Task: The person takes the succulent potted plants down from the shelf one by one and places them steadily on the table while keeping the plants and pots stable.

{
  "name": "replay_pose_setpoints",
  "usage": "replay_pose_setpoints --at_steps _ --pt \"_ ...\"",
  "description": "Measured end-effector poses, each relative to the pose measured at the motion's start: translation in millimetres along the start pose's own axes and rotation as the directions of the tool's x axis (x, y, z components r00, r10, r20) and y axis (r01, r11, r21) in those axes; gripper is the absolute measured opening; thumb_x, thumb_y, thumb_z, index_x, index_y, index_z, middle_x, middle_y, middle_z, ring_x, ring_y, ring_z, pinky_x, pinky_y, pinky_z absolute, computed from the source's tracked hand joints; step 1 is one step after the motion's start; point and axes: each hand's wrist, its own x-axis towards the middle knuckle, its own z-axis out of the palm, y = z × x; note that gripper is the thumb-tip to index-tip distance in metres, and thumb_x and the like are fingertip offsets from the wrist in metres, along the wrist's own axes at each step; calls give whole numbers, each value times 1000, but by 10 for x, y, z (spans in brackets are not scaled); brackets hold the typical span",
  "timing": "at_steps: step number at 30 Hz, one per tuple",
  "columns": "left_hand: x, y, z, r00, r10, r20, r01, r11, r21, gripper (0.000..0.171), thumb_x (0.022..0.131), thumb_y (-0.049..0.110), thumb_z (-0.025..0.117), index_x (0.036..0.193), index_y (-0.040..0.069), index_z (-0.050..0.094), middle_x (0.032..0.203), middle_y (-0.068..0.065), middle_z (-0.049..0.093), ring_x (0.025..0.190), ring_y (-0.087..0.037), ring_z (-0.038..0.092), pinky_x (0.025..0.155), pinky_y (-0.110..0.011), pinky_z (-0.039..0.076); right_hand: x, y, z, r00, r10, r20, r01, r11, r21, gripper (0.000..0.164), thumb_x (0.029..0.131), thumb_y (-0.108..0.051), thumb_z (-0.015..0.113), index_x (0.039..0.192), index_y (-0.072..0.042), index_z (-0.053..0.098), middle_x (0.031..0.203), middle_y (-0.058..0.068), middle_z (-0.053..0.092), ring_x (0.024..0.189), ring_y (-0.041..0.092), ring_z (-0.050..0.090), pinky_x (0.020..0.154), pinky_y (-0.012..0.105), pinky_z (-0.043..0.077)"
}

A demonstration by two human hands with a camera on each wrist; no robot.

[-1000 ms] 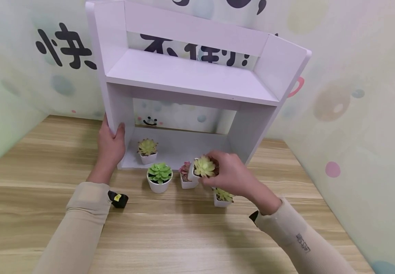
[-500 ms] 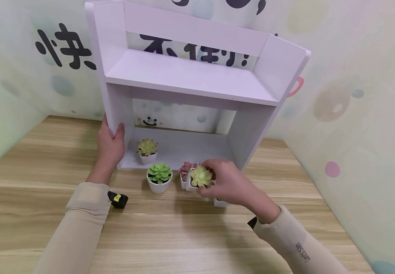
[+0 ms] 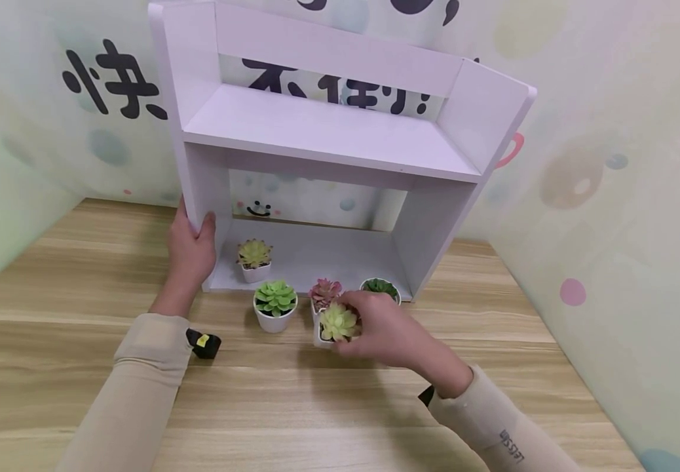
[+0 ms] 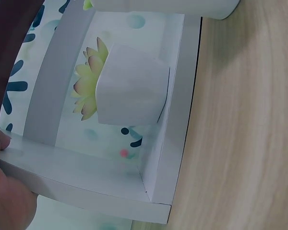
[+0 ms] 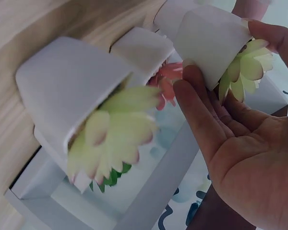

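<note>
My left hand [image 3: 191, 252] grips the left side panel of a white desktop shelf [image 3: 328, 141]; its thumb shows at the edge in the left wrist view. My right hand [image 3: 387, 331] pinches the white pot [image 5: 213, 40] of a pale yellow-green succulent [image 3: 338, 322], just in front of a pink succulent [image 3: 325, 292]. A bright green succulent [image 3: 275, 298] stands to the left, in a round pot. Behind the right hand shows a dark green succulent [image 3: 380, 287]. Another pale succulent [image 5: 113, 134], hidden by the hand in the head view, appears close in the right wrist view.
On the shelf's bottom board, at the left, sits a spiky yellow-green succulent [image 3: 254, 255] in a white pot. The shelf stands on a wood-grain table [image 3: 257, 413] before a printed wall [image 3: 599, 196], with another wall at the left.
My right hand has brought the pale succulent nearer and slightly left, down in front of the pink one. The dark green succulent has come into view. My left hand has stayed on the shelf.
</note>
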Motion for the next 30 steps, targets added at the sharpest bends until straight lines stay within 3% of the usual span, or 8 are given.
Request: replay_pose_setpoints --at_steps 7,17,30 --pt "-10 -4 -2 1000 -13 10 13 1000 -12 50 98 18 46 146 7 33 138 -22 48 124 -35 46 105 -56 36 -8 22 95 999 -2 42 1 1000 5 45 68 -31 76 107 -14 61 83 -10 59 70 5 54 60 20 46" --pt "-10 -13 -1 1000 -13 11 13 1000 -16 51 98 17 45 147 7 32 138 -22 48 124 -35 46 105 -56 36 6 38 152 999 -17 43 17 1000 -3 37 68 -30 77 98 -15 60 76 -9 57 65 4 51 58 20 45" --pt "10 -19 5 1000 -9 11 9 1000 -14 50 98 17 44 146 7 33 137 -23 48 123 -35 47 104 -56 36 33 51 241 998 -19 55 22 998 -51 46 67 -32 78 106 -12 63 84 -10 60 73 5 53 66 21 45"
